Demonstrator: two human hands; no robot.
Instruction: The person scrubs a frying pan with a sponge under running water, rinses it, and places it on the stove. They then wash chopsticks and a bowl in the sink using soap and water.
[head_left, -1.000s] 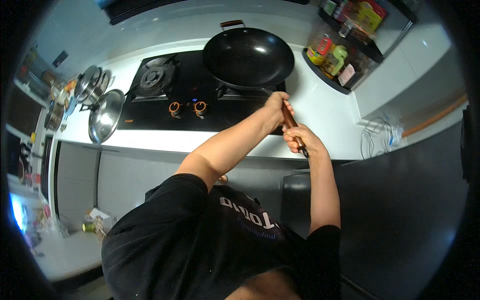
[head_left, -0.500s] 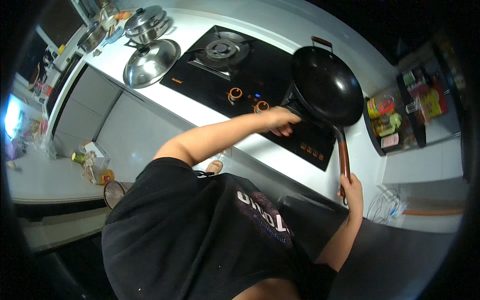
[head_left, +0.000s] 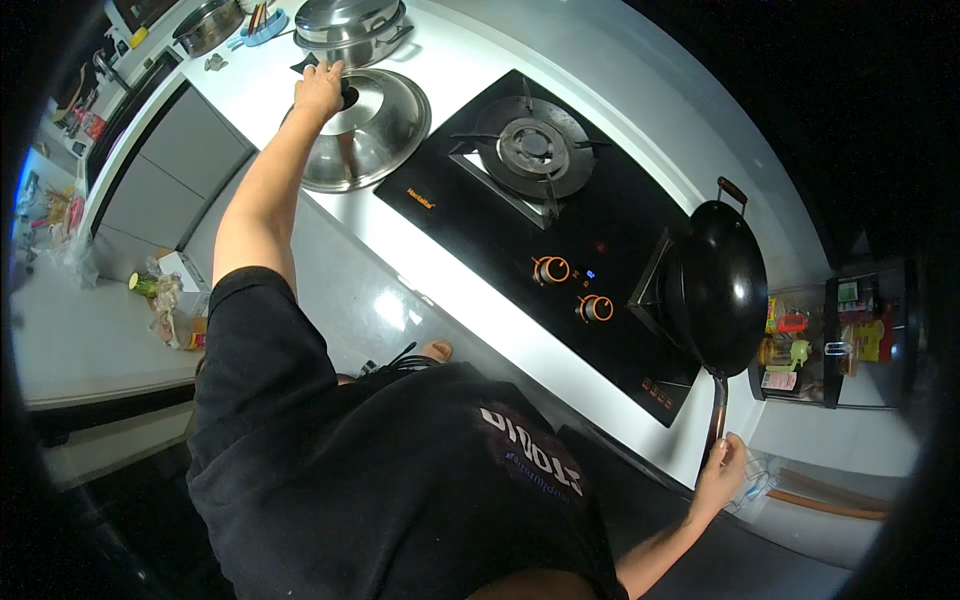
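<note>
Black glass cooktop (head_left: 480, 225): set in the white counter (head_left: 520, 350), with two orange-ringed knobs (head_left: 550, 270) along its near side.
Left hand (head_left: 320, 90): laid over the black handle (head_left: 349, 93) of the domed stainless-steel lid (head_left: 385, 140), left of the cooktop; I cannot tell whether the fingers close fully round it.
Lid: on the counter, just beside the cooktop's left end.
Right hand (head_left: 722, 470): clamped on the brown wooden handle (head_left: 718, 420) of the wide black metal wok (head_left: 735, 280), past the cooktop's near right corner.
Wok: over the cooktop's right end, long handle toward the person.
Round metal burner (head_left: 533, 147): on the cooktop's left half.
Lidded stainless-steel pot (head_left: 350, 30): on the counter, left of the cooktop and apart from it.
Light-green-topped bottle (head_left: 795, 352): right of the cooktop, among other containers.
</note>
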